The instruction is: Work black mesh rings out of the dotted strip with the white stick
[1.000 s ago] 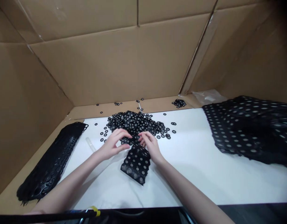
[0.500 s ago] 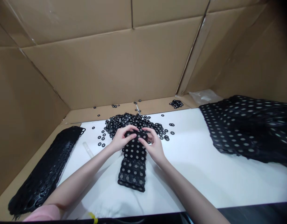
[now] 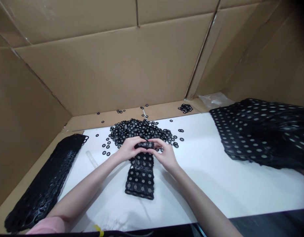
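Note:
A black rubber sheet strip (image 3: 140, 179) with rows of grey dots lies lengthwise on the white tabletop, its far end bent up between my hands. My left hand (image 3: 130, 148) pinches the left side of that end, thumb below and fingers above. On the right side, my right hand (image 3: 164, 152) grips the same end in a like pinch. Just beyond my fingers spreads a heap of small black rings with grey centres (image 3: 137, 128), partly hidden by my hands.
At left lies a stack of black punched-out sheets (image 3: 48, 181). A large dotted black sheet pile (image 3: 250, 131) covers the right side. A clear tube (image 3: 92, 159) lies left of centre. A smaller ring cluster (image 3: 185, 108) and clear plastic bag (image 3: 214, 99) sit by the cardboard wall (image 3: 112, 72).
The strip's far end has been bent over further into a narrow fold between my fingers. My hands have turned slightly with it, and the whole view has shifted a little.

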`<state>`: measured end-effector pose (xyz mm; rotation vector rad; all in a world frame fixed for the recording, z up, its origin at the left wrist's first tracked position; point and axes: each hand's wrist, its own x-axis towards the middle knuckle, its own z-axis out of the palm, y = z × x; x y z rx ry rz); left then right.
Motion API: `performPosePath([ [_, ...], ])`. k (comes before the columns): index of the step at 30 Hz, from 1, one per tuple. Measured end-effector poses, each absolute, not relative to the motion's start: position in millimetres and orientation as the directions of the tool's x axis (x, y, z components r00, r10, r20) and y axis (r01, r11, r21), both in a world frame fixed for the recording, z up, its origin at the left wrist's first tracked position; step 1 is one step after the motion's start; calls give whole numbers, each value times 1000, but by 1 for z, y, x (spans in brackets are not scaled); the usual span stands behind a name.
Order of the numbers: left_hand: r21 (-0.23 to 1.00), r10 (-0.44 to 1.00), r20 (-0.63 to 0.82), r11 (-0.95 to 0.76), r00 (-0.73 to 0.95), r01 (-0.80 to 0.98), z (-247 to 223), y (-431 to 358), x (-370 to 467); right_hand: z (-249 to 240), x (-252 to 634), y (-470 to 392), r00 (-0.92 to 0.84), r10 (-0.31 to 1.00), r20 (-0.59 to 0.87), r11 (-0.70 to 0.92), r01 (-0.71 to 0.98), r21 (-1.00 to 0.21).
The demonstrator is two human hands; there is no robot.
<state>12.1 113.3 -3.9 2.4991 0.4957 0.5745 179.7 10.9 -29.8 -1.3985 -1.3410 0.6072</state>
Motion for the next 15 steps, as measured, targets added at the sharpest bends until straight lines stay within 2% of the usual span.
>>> performPosePath([
  [7, 471, 431, 270, -839, 861, 272, -7, 109, 11, -36, 180, 13, 175, 880, 442, 243, 634, -734],
  [15, 468, 464, 256, -827, 848, 311, -16, 107, 17, -47, 179, 16, 186, 864, 469, 224, 691, -687],
])
